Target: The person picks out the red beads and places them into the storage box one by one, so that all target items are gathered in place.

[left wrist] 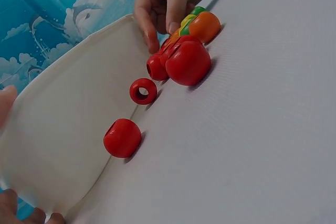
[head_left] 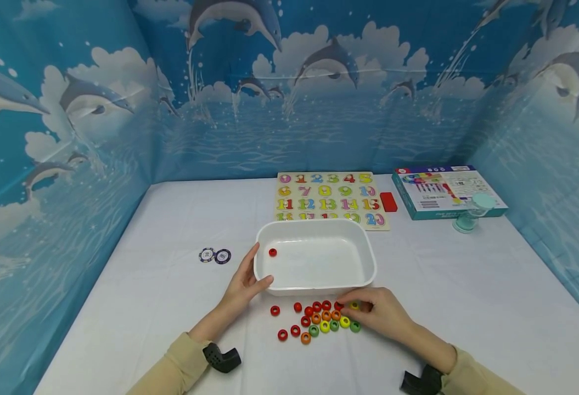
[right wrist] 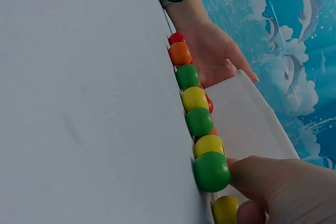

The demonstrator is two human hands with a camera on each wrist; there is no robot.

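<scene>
Red bead (head_left: 338,305) seems pinched by right hand (head_left: 380,311); left hand (head_left: 240,288) grips white tray (head_left: 314,291) at its eight o'clock. Probably picking-up step; next calls for gentle lifting toward eleven.

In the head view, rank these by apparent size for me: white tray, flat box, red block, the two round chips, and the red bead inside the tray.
Largest to smallest:
1. White tray
2. Flat box
3. Red block
4. Left chip and right chip: too alike to rank
5. Red bead
</scene>
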